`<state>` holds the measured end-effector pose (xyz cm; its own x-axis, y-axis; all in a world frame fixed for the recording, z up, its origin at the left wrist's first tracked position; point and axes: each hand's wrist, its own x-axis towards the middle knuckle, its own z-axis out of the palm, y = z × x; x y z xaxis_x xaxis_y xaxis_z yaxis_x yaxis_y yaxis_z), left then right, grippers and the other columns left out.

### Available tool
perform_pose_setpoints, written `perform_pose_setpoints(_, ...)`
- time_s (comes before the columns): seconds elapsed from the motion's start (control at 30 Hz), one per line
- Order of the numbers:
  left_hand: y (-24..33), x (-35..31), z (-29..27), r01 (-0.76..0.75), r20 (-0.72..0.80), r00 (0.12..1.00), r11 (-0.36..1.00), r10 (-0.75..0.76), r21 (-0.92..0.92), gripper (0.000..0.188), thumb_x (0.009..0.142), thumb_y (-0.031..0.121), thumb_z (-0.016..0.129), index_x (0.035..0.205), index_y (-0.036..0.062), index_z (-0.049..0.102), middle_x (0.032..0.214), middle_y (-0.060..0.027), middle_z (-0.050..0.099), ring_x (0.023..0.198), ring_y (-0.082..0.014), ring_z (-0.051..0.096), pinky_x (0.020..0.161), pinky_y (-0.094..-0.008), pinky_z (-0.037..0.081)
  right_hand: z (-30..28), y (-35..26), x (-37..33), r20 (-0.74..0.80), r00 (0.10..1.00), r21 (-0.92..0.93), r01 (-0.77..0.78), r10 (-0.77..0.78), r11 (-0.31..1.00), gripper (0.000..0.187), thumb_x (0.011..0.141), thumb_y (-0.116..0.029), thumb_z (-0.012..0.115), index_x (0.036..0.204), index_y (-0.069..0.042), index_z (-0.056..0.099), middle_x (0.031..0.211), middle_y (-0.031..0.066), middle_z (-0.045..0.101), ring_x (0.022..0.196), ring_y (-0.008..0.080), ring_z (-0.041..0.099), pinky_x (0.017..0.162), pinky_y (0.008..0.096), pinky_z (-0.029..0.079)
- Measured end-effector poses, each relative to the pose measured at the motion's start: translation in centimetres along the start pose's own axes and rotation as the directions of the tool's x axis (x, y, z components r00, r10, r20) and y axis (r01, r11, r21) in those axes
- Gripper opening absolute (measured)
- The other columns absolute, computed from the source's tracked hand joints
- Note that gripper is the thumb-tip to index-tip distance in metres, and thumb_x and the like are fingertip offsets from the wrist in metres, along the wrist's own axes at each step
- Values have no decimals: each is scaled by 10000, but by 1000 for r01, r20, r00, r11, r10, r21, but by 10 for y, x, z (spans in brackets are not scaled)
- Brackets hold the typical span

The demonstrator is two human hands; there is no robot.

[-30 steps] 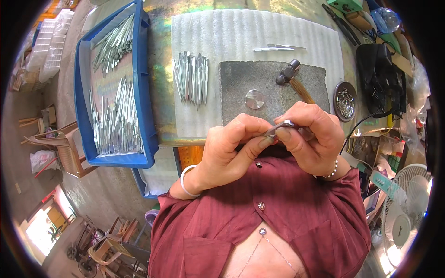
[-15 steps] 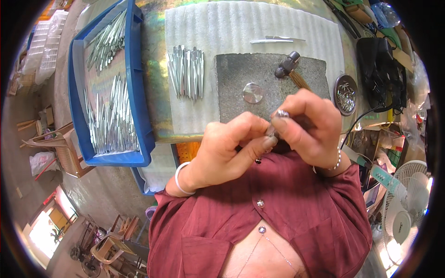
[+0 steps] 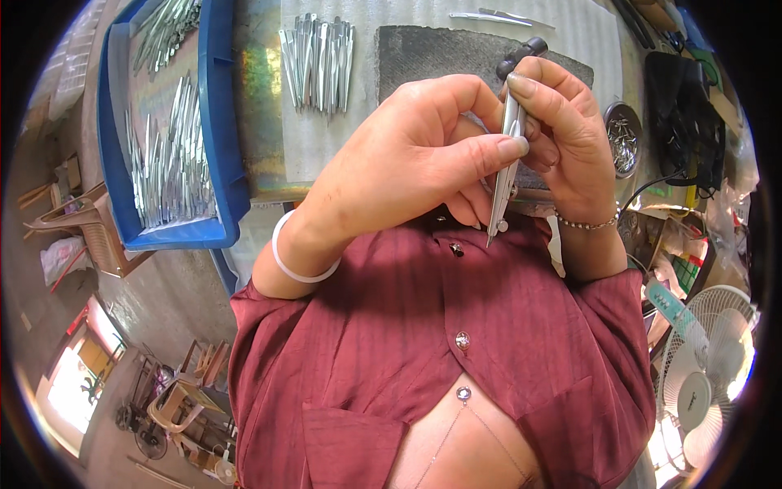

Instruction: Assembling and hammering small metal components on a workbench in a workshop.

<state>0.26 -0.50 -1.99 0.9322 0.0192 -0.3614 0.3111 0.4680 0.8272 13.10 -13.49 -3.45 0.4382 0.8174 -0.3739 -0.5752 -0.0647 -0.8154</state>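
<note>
The slim, pointed metal tool (image 3: 503, 189) is held up in front of the chest, its long axis steep and slightly slanted, its sharp tip pointing down toward the maroon shirt (image 3: 391, 301) and its upper end up and a little right. The left hand (image 3: 423, 151) has its thumb closed against the shaft and the right hand (image 3: 574, 134) pinches near the upper end, fingers nearly together on smooth, silvery metal with small round studs, near a rough, dark grey slab (image 3: 440, 61).
</note>
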Motion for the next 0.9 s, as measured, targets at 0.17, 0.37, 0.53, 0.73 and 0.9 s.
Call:
perform_pose_setpoints(0.17, 5, 3, 4, 15, 44, 999, 999, -17, 48, 154, 905, 144, 580, 933, 12, 505, 709, -72, 642, 528, -97, 621, 423, -165, 474, -3, 3, -7, -18, 998, 9, 62, -62, 998, 120, 869, -145, 602, 803, -47, 577, 586, -25, 501, 398, 4, 349, 351, 159, 252)
perform_pose_setpoints(0.37, 6, 9, 7, 74, 76, 994, 997, -76, 25, 163, 899, 148, 589, 931, 14, 501, 699, -68, 639, 517, -100, 622, 406, -173, 483, -8, 5, -12, -66, 997, 71, 38, -33, 997, 107, 870, -143, 600, 814, -54, 579, 583, -30, 497, 399, 6, 349, 353, 161, 257)
perform_pose_setpoints(0.53, 7, 16, 7, 111, 78, 991, 993, -113, 29, 174, 892, 157, 599, 926, 17, 502, 689, -67, 636, 512, -104, 624, 403, -180, 487, -12, 8, -12, -79, 996, 117, 37, -28, 992, 98, 873, -141, 595, 821, -58, 583, 603, -30, 511, 401, 10, 354, 356, 161, 276)
perform_pose_setpoints(0.73, 11, 28, 6, 146, 116, 982, 988, -150, 47, 179, 888, 164, 607, 914, 18, 507, 677, -62, 627, 509, -103, 623, 407, -188, 497, -15, 8, -14, -142, 988, 137, 81, -61, 987, 101, 875, -141, 592, 818, -58, 579, 602, -26, 514, 404, 15, 362, 363, 164, 283)
perform_pose_setpoints(0.9, 17, 35, 5, 111, 165, 974, 959, -158, 260, 168, 892, 156, 602, 895, 17, 508, 656, -42, 618, 516, -77, 614, 413, -167, 479, -13, 15, -18, -207, 958, 61, 215, -198, 975, 100, 893, -134, 563, 857, -40, 568, 594, -31, 499, 401, 10, 346, 358, 156, 266)
